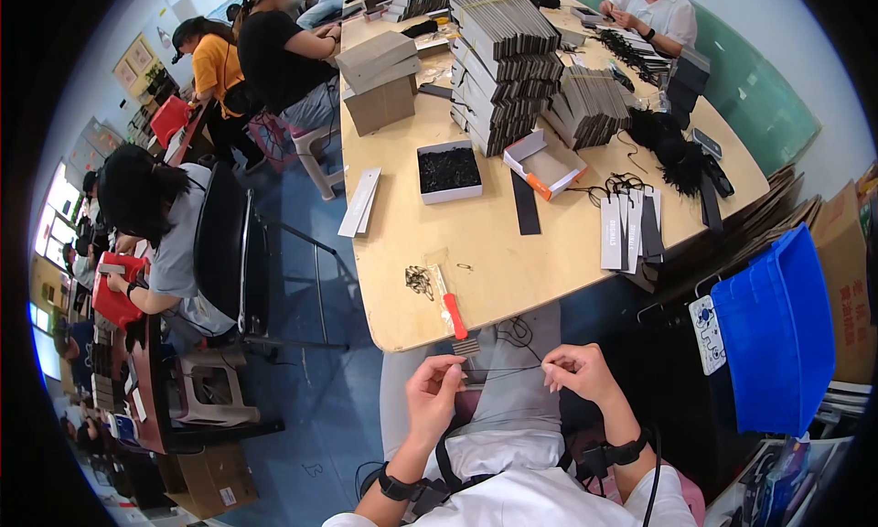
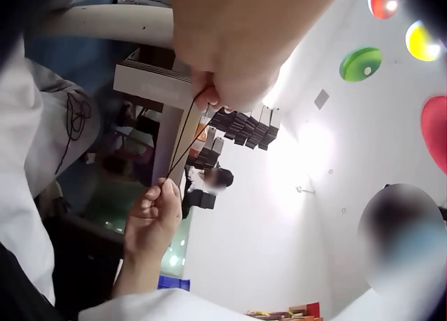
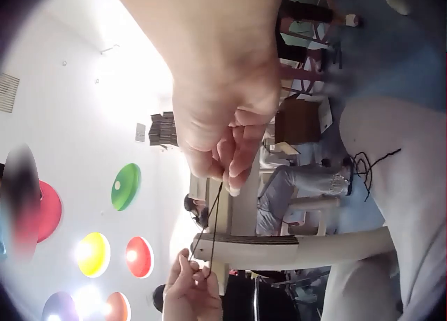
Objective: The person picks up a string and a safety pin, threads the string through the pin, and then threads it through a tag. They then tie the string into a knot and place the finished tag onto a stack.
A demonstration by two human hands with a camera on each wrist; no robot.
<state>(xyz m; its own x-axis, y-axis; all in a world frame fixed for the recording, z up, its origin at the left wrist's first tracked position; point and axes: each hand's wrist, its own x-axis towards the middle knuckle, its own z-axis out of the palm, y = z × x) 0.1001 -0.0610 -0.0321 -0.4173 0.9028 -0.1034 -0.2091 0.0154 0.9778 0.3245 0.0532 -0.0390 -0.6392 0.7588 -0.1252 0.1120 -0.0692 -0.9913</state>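
A thin black cord (image 1: 503, 372) is stretched between the two hands, above the lap and in front of the table's near edge. My left hand (image 1: 435, 392) pinches one end of it between thumb and fingertips. The other end is pinched by my right hand (image 1: 578, 373). In the left wrist view the cord (image 2: 183, 145) runs as a narrow double strand from the left hand (image 2: 234, 63) to the right hand (image 2: 155, 216). The right wrist view also shows two strands meeting at the right fingertips. More black cord (image 1: 519, 337) lies loosely on the thigh.
On the table (image 1: 412, 317) are a red-handled tool (image 1: 454, 315), small dark pins (image 1: 419, 281), a box of black pieces (image 1: 449, 171), printed tags (image 1: 622, 230) and tall card stacks (image 1: 503, 69). A blue bin (image 1: 777, 330) stands at the right. Several people sit around.
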